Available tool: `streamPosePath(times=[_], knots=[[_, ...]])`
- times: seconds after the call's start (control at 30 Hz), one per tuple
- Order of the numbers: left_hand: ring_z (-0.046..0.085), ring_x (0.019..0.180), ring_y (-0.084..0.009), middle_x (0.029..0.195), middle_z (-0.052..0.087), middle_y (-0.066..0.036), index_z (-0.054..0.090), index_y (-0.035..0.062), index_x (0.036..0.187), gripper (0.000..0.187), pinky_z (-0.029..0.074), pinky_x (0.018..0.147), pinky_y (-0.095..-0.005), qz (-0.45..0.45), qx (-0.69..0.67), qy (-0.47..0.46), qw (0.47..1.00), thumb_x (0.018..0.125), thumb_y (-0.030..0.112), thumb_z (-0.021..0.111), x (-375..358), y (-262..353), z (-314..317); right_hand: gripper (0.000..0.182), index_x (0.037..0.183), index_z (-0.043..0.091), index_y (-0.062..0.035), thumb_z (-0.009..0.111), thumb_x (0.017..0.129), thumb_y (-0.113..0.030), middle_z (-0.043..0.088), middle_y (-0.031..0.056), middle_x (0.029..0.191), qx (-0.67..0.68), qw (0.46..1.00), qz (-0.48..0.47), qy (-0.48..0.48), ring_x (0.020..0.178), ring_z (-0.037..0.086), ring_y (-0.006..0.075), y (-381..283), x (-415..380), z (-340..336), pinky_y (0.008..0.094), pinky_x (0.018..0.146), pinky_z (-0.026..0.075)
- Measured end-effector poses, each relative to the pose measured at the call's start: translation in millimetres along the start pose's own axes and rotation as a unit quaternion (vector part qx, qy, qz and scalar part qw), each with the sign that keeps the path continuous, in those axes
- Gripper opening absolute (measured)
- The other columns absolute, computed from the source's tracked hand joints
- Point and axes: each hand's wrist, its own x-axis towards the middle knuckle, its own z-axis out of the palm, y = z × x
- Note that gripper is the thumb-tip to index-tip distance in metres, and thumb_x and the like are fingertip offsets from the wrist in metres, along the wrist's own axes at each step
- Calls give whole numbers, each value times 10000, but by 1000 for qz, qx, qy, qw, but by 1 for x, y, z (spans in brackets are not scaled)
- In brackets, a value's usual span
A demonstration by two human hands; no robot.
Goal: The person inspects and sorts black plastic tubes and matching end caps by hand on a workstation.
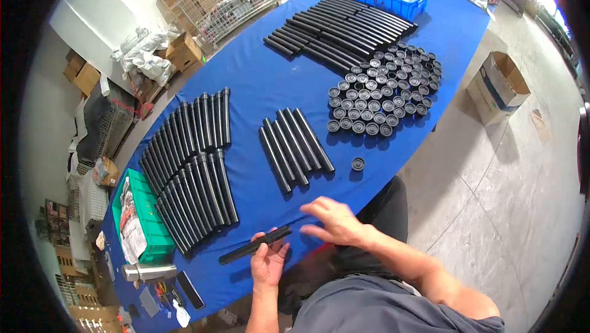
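Observation:
My left hand (267, 263) is closed around a black tube (241, 251), held at a slant over the near edge of the table. Just right of the tube's end is my right hand (335, 221), fingers spread and apart from it, slightly blurred. Beyond my hands lies a row of several loose black tubes (296, 148) on the blue cloth. A single round black cap (357, 164) sits to their right, near a large cluster of similar caps (372, 104). Two rows of black tubes with wider ends (195, 182) lie to the left.
More black tubes (344, 29) lie at the far end beside a blue crate (415, 8). At left, a green crate (161, 244) holds white bags. Near it are a dark phone-like slab (190, 290) and small tools (163, 293). A cardboard box (501, 87) stands on the floor at right.

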Motion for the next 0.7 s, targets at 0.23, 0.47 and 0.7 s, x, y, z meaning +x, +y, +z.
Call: streamPosePath(times=[0.23, 0.47, 0.7], knots=[[529, 1324, -460, 1386, 580, -260, 582, 122, 1240, 257, 487, 1077, -625, 57, -20, -42, 997, 990, 73, 615, 19, 17, -18, 578, 1319, 588, -62, 763, 780, -173, 510, 192, 1373, -394, 912, 95, 62, 1197, 520, 371, 33, 8, -75, 477, 954, 458], [618, 1230, -417, 1249, 660, -254, 568, 125, 1227, 428, 546, 1031, -578, 56, -17, -28, 998, 871, -61, 719, 16, 10, -24, 316, 1110, 567, -39, 671, 813, -44, 576, 164, 1028, -356, 925, 135, 4, 970, 594, 355, 71, 6, -77, 462, 816, 502], [603, 1263, -382, 1258, 676, -198, 605, 124, 1236, 386, 518, 1076, -553, 81, -70, -17, 994, 894, -11, 721, 20, 8, -40, 428, 1171, 558, -11, 766, 804, -90, 607, 204, 1060, -8, 996, 89, -21, 1003, 625, 404, 28, 20, -48, 470, 856, 522]])
